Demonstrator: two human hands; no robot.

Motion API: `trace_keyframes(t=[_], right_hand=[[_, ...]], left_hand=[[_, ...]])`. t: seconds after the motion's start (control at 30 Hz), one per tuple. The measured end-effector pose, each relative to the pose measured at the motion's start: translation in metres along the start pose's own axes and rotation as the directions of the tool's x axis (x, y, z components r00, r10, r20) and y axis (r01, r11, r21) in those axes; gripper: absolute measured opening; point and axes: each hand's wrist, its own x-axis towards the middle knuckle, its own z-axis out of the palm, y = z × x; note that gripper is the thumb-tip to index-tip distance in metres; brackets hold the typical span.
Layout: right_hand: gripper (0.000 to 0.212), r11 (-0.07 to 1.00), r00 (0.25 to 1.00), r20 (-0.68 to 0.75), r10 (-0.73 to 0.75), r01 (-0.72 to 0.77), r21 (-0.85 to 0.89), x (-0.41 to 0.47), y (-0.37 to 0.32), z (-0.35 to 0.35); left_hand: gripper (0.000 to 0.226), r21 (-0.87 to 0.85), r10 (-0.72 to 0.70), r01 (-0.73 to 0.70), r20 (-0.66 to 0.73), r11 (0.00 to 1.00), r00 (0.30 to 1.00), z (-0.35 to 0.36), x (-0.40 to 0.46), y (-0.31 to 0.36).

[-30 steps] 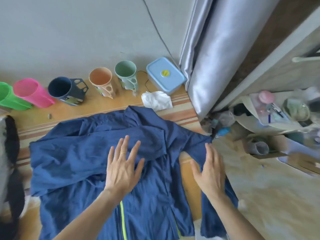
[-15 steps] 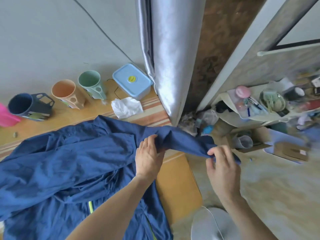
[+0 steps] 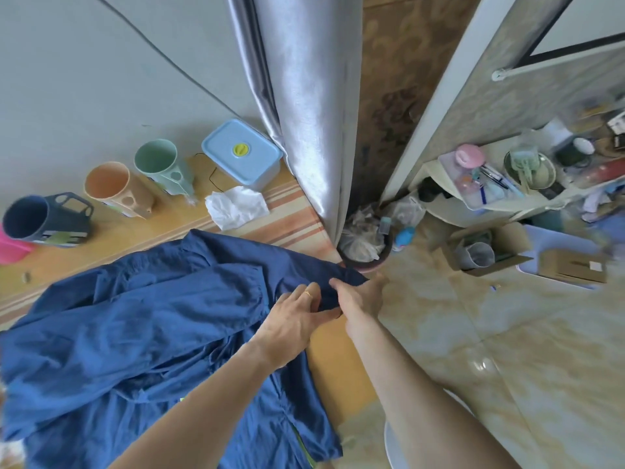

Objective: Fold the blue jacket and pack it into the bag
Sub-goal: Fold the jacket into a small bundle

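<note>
The blue jacket (image 3: 142, 330) lies spread and wrinkled over the wooden table (image 3: 341, 363), its right sleeve stretched toward the table's right corner. My left hand (image 3: 294, 319) pinches the sleeve near the shoulder, fingers closed on the cloth; a ring shows on one finger. My right hand (image 3: 360, 296) grips the sleeve's end just beside it, the cloth draped over its fingers. A yellow-green zip stripe (image 3: 304, 448) shows at the jacket's lower hem. No bag is in view.
Along the wall stand a dark blue cup (image 3: 40, 216), an orange cup (image 3: 115, 187), a green cup (image 3: 162, 165) and a light blue lidded box (image 3: 241, 152). A crumpled white tissue (image 3: 236, 206) lies by the jacket. A grey curtain (image 3: 304, 106), a bin (image 3: 363, 247) and floor clutter are to the right.
Both hands went from lying flat on the jacket to gripping its right sleeve. Since half a second ago my right hand has drawn the sleeve end inward, close to my left hand. The view swung right.
</note>
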Motion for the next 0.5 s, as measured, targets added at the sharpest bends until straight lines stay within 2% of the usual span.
trace_keyframes(t=[0.1,0.17,0.2,0.33,0.37,0.4,0.43,0.5], right_hand=[[0.078,0.985,0.989,0.072,0.129,-0.136,0.105,0.064,0.009,0.001],[0.042,0.960,0.981,0.102,0.165,-0.183,0.212,0.077,-0.001,-0.007],[0.034,0.938,0.973,0.082,0.217,-0.231,0.257,0.064,-0.014,-0.012],[0.025,0.883,0.935,0.211,0.284,-0.341,0.322,0.029,-0.047,-0.017],[0.022,0.875,0.930,0.185,0.317,-0.362,0.322,0.024,-0.051,-0.017],[0.018,0.898,0.943,0.155,0.294,-0.328,0.293,0.021,-0.054,-0.017],[0.016,0.900,0.967,0.122,0.225,-0.254,0.353,0.019,-0.053,-0.016],[0.006,0.858,0.997,-0.062,0.047,-0.008,0.514,0.010,-0.057,-0.015]], left_hand=[[0.073,0.104,0.064,-0.063,-0.005,0.993,0.998,-0.002,-0.004,-0.007],[0.070,0.141,0.056,-0.051,-0.037,0.989,0.998,-0.001,-0.004,-0.011],[0.065,0.160,0.058,-0.049,-0.052,0.986,0.997,-0.001,-0.004,-0.011],[0.067,0.108,0.046,-0.039,-0.067,0.993,0.997,-0.006,-0.001,-0.009],[0.065,0.057,0.012,-0.009,-0.057,0.998,0.998,-0.006,-0.002,-0.010],[0.064,-0.009,-0.046,0.045,-0.036,0.999,0.998,-0.006,-0.002,-0.011],[0.061,-0.087,-0.126,0.126,-0.002,0.988,0.992,-0.007,-0.002,-0.011],[0.046,-0.320,-0.323,0.319,0.042,0.892,0.945,-0.018,-0.002,-0.008]])
